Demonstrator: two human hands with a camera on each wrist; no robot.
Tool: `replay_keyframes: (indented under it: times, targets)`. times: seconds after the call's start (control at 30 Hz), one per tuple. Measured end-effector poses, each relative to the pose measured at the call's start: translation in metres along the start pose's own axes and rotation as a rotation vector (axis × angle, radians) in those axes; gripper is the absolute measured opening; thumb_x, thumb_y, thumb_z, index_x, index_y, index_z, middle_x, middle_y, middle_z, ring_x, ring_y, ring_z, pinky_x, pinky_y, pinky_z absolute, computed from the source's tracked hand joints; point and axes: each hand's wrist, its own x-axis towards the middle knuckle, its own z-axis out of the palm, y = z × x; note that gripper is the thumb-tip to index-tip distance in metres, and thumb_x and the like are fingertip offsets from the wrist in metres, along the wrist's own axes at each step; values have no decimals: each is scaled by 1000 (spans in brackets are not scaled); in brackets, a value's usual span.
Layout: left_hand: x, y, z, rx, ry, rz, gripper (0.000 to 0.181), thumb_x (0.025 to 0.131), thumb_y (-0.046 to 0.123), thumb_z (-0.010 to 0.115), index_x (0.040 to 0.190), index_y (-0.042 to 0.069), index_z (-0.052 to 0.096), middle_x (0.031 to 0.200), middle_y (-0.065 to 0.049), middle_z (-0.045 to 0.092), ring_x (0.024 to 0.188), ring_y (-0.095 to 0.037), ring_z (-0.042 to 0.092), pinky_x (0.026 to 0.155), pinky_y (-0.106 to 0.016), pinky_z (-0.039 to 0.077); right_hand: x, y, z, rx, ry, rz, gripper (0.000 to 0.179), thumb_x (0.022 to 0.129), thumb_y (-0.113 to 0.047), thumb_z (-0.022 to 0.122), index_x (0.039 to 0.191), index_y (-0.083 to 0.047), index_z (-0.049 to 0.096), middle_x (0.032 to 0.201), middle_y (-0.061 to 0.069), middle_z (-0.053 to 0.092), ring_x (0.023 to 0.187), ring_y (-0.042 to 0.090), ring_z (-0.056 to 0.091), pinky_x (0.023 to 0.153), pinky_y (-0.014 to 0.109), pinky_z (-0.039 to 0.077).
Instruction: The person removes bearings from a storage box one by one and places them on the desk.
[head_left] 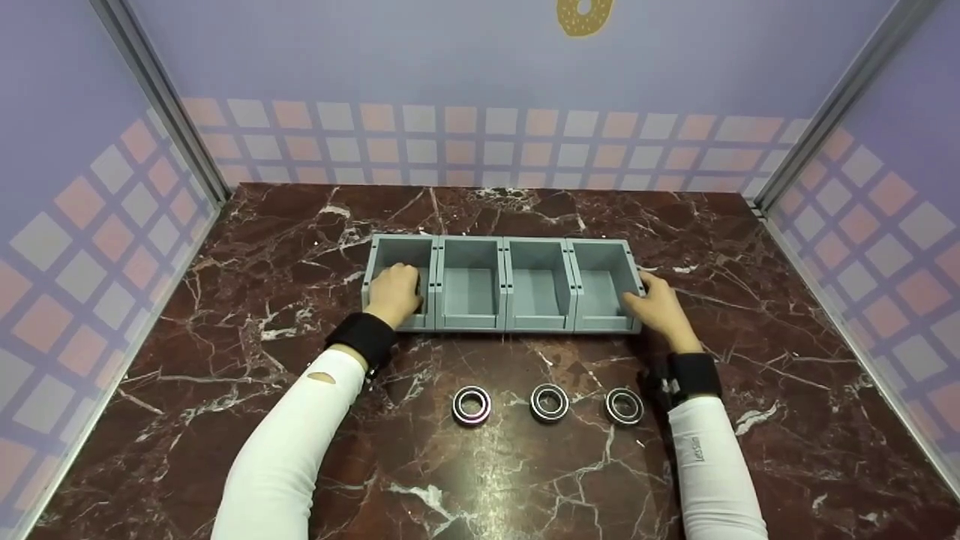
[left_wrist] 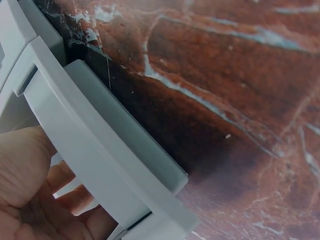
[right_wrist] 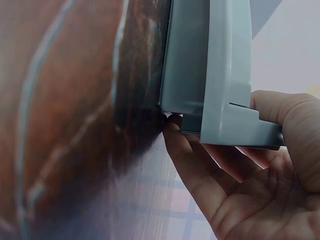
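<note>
A row of grey open-front bins (head_left: 469,322) stands on the table, several joined side by side. Inside the leftmost bin is my left hand (head_left: 394,292), its fingers curled. A narrow dark edge shows beside these fingers and looks like part of a bearing; most of it is hidden. In the left wrist view the bin's front lip (left_wrist: 90,145) covers the fingertips. My right hand (head_left: 664,304) grips the right end wall, thumb inside and fingers (right_wrist: 195,175) outside, near the lower edge. Three metal ring bearings lie in front: left (head_left: 456,406), middle (head_left: 534,403), right (head_left: 609,406).
The dark red marbled table (head_left: 225,390) carries the bins and bearings. Purple checkered panels rise behind (head_left: 480,67) and at both sides, joined by grey corner posts. The bearings lie between the two forearms.
</note>
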Motion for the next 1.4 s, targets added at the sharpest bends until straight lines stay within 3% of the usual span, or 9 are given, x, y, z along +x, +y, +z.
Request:
replay_keyframes:
  times: [0.23,0.63,0.83,1.1,1.4]
  targets:
    - [-2,1,-2,3,-15,-1,21,89,9,77,100,-7,72,112,-28,69,103,-47,68,85,-58,57,-1,0,1,-6,8,-1,46,90,-2,59,132,15,58,121,34,65,98,38,64,89,50,52]
    - [-4,2,-3,6,-15,12,19,91,7,75,102,-8,71,111,-29,69,100,-47,68,84,-58,57,-2,-1,2,3,11,-4,42,90,-2,60,129,13,61,116,31,68,91,27,65,78,30,50]
    - [-4,1,-4,9,-18,10,21,90,7,75,104,-9,71,112,-29,68,101,-48,68,85,-59,56,-1,-1,2,12,13,-8,42,89,-1,59,128,14,61,117,31,68,95,32,64,81,32,50]
    - [-6,2,-6,6,-4,34,18,91,6,75,101,-9,71,108,-30,68,99,-49,67,84,-59,56,-1,-2,0,21,0,-4,46,89,-1,58,131,16,58,122,34,65,103,38,63,90,46,51]
    - [-8,5,-11,26,5,41,18,90,6,76,101,-8,71,109,-28,68,100,-48,67,83,-59,57,-1,-1,0,2,11,-9,42,87,-1,59,126,14,62,116,30,68,93,32,62,84,38,51]
